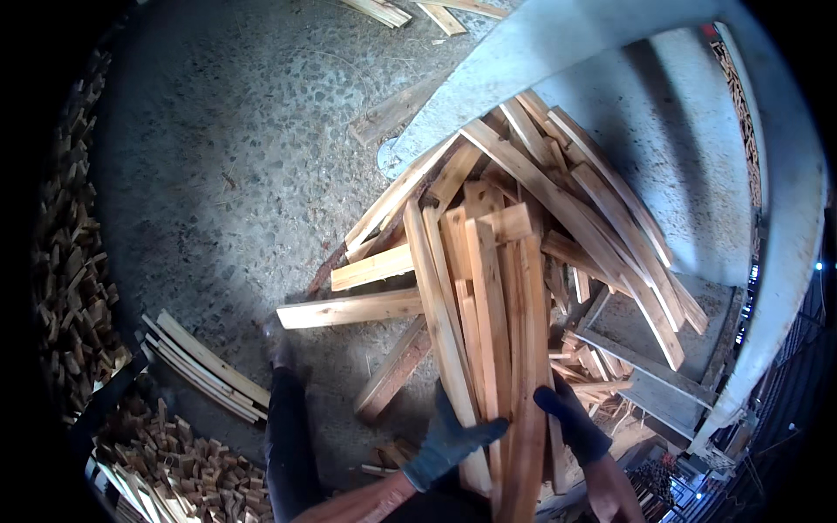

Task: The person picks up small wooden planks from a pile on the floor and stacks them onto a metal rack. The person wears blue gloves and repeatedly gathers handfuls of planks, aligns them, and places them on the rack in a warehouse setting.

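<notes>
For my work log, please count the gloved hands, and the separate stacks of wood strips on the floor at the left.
Gloved hands: 2, left hand and right hand, both on the bundle of wooden slats
Floor stacks at left: 1, stack of strips
Total: 3

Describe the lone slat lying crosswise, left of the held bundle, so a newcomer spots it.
Start at the big heap of pale wooden slats on the grey concrete floor. At its left edge, one pale flat slat lies almost horizontal, sticking out leftward, lowest of the crosswise pieces.

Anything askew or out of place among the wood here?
Yes: the wooden slats lie criss-crossed in a jumbled heap, unlike the neat stack on the floor. Both gloved hands, left hand and right hand, grip a bundle.
</notes>
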The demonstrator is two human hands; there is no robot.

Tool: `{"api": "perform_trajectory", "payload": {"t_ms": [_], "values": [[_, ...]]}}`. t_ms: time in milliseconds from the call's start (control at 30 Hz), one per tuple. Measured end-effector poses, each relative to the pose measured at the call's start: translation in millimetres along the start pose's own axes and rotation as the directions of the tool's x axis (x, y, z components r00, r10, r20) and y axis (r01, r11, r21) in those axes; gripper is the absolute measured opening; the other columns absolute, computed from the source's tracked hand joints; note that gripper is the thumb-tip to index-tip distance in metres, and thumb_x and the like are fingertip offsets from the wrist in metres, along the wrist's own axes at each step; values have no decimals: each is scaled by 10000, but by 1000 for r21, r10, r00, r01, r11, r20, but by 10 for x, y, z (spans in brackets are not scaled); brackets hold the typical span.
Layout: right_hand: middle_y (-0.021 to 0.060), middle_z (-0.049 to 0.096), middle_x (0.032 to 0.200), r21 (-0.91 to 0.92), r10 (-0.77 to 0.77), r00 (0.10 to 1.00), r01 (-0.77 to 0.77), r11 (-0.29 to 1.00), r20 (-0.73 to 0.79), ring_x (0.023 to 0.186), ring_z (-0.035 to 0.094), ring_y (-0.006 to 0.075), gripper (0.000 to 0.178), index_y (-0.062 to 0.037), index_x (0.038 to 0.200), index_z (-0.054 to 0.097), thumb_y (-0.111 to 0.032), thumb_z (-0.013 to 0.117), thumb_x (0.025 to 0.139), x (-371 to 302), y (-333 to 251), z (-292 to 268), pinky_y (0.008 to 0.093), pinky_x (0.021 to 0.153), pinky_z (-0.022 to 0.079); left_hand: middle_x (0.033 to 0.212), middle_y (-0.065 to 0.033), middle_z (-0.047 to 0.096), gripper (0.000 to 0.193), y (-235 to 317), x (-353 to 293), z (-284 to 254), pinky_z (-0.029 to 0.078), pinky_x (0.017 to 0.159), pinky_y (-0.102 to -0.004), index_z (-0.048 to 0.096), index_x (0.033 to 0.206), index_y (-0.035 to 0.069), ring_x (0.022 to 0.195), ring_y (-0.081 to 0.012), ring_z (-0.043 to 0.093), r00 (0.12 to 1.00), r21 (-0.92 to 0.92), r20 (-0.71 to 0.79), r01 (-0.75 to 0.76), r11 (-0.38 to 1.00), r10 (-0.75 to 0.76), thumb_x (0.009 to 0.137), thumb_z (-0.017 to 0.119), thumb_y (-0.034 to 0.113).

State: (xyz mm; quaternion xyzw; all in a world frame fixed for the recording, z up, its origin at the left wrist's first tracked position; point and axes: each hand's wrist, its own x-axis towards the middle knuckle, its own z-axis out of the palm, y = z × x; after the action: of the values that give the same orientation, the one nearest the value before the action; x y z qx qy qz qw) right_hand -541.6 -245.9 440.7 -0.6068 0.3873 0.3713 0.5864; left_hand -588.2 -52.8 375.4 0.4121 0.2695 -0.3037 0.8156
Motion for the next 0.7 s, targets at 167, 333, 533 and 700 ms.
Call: {"api": "perform_trajectory", "payload": {"t_ms": [167,333,533,700], "values": [[144,489,1276,57,321,947,-321,945,14,1136,516,228,849,24,1388,284,-360,717,766,-1007,189,-218,340,945,435,1196,-162,463,916,-365,-1146,409,463,897,-367,231,1326,-10,1079,-238,508,988,-43,-54,145,988,-148,677,810,279],[155,575,1154,193,617,784,-617,763,68,987,608,231,709,35,1310,391,-351,691,797,-1434,603,-214,336,836,507,1172,-157,473,742,-500,-1848,501,500,851,-348,268,1285,7,1039,-227,532,875,-202,-129,438,876,-467,758,748,217],[136,595,1107,18,518,844,-526,851,139,955,601,173,671,48,1259,447,-406,663,814,-1089,1228,-4,290,829,496,1174,-150,490,731,-881,-1923,63,475,868,-339,305,1288,2,1043,-228,531,732,-432,-139,561,706,-667,763,741,263],[158,505,1252,-123,492,853,-477,870,176,1078,532,178,751,86,1328,346,-416,624,844,-878,1502,94,272,916,435,1206,-138,474,706,-1037,-1911,-252,450,911,-349,296,1322,32,1096,-221,506,761,-485,-58,544,684,-646,798,706,268]]}}
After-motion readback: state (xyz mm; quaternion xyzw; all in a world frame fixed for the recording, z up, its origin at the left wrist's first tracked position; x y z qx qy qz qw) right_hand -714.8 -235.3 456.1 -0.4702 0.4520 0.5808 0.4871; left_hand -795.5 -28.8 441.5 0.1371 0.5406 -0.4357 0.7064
